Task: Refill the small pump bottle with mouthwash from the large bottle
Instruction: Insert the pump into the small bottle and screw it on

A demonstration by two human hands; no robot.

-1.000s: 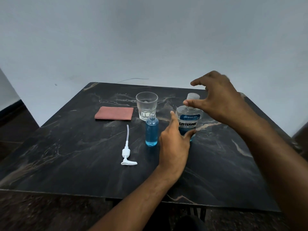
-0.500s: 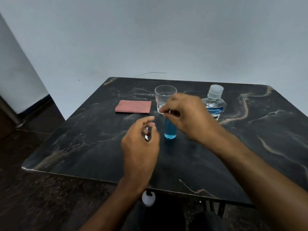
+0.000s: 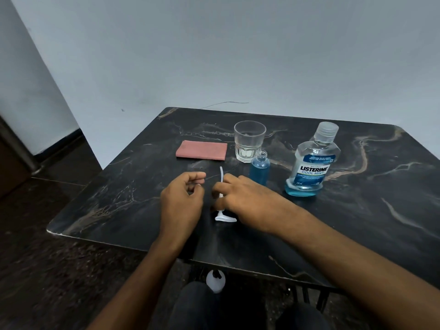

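Observation:
The small pump bottle [image 3: 259,171] stands uncapped near the middle of the black marble table [image 3: 357,222], nearly full of blue liquid. Its white pump head [image 3: 224,218] lies on the table to the bottle's front left, the dip tube pointing away from me. My right hand [image 3: 240,198] rests over the pump's collar with the fingers closed around it. Just left of the pump, my left hand [image 3: 183,201] hovers with loosely curled fingers and holds nothing. The large Listerine bottle [image 3: 312,167] stands capped to the right, with a little blue liquid at its bottom.
A clear drinking glass [image 3: 248,141] stands right behind the small bottle. A folded pink cloth [image 3: 202,150] lies to the glass's left. The table's near edge runs just in front of my hands, and a grey wall rises behind the table.
My right hand left the top of the small bottle and came down onto the pump head. My left hand stayed beside the pump. The view shifted slightly.

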